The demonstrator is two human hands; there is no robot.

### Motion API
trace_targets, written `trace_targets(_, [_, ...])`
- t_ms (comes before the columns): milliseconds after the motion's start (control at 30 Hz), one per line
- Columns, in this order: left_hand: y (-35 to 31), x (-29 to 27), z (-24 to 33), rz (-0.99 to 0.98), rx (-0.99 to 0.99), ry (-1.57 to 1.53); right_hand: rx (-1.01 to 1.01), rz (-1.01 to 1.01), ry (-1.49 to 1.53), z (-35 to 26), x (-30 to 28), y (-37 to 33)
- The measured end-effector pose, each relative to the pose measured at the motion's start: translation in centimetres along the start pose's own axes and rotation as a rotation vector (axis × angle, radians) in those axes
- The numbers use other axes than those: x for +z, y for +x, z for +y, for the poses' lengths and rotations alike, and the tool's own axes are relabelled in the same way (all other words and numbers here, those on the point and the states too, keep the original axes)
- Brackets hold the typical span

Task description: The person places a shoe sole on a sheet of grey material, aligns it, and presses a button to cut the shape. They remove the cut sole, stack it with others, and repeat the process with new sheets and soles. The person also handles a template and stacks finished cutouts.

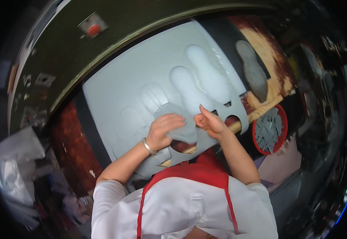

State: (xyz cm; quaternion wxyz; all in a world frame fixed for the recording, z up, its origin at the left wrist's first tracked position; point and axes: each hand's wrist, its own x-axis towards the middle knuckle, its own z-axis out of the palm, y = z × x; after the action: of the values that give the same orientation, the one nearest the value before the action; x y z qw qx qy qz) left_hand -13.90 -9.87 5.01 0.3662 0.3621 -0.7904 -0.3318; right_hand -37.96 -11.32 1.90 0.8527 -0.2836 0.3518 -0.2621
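My left hand (163, 129) is closed over a light grey flat piece (184, 129), which is smeared by motion; part of its edge lies under my fingers. Just to its right is my right hand (210, 122), its thumb stretched up and away from loosely curled fingers, with nothing visible between them. Both hands are over the near edge of a large pale grey sheet (117, 75). Two sole-shaped pieces (207, 71) lie on the sheet right of its middle. Fainter sole outlines (151, 95) show to their left, and holes with cut edges run along the near side.
A grey sole-shaped object (253, 71) lies on a black pad at the right. Nearer stands a red bowl (286, 123) of grey scraps. A dark green machine beam (65, 51) with an orange-red button (94, 30) spans the far left. Clear plastic (16, 167) hangs at the left.
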Motion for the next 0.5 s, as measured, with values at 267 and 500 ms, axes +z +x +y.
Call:
trace_targets(267, [6.8, -15.6, 2.8, 1.070, -0.007, -0.250, -0.434, 0.582, -0.917, -2.0, 6.3, -5.0])
trace_targets(500, [-0.8, -13.6, 4.9, 0.805, 0.065, 0.124, -0.019, 0.021, -0.792, 3.3, 8.6, -1.7])
